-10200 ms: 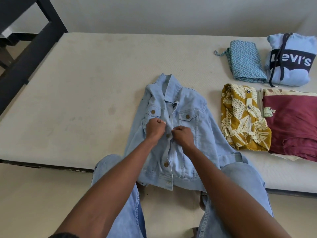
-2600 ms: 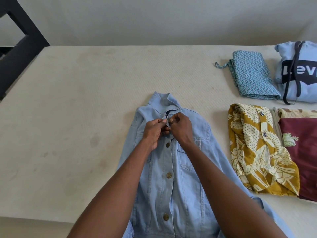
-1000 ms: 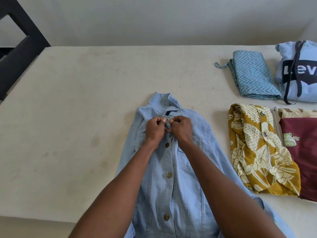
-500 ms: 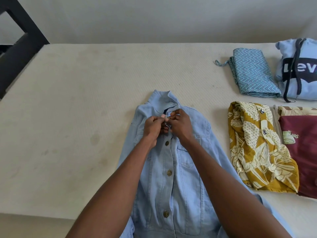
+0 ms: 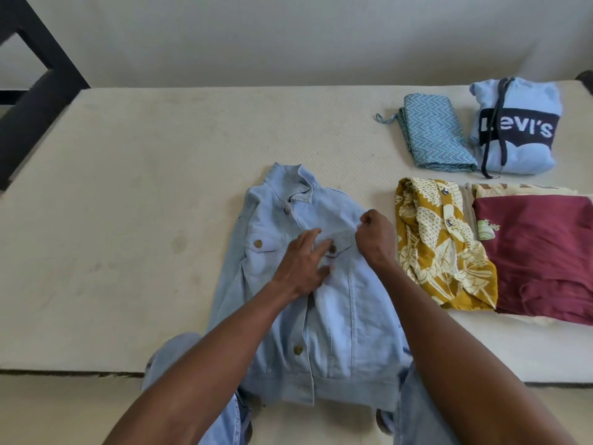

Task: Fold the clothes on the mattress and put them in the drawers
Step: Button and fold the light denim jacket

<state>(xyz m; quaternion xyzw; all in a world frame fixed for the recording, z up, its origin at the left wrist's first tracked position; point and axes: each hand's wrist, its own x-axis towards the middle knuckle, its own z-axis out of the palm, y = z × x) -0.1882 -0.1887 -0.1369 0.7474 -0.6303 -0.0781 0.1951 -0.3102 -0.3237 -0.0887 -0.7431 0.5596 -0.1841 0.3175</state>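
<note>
We're at the fold step: denim jacket [image 5: 324,297] lies buttoned on the mattress [image 5: 128,220]. Left hand [image 5: 301,261] flat, fingers straight, pressing its chest; right hand [image 5: 373,239] pinches the fabric beside them, prob. the shoulder seam. Next: fold that side inward. Right of fingers: 4 folded items, maybe a 5th underneath.

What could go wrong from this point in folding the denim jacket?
1. The denim jacket's hem hangs over the mattress edge, so it might slide off when folded.
2. The right hand pinches cloth at the shoulder while the left hand lies flat; a pull may wrinkle the front.
3. The mustard patterned shirt lies close by, so a swung sleeve could disturb it.
</note>
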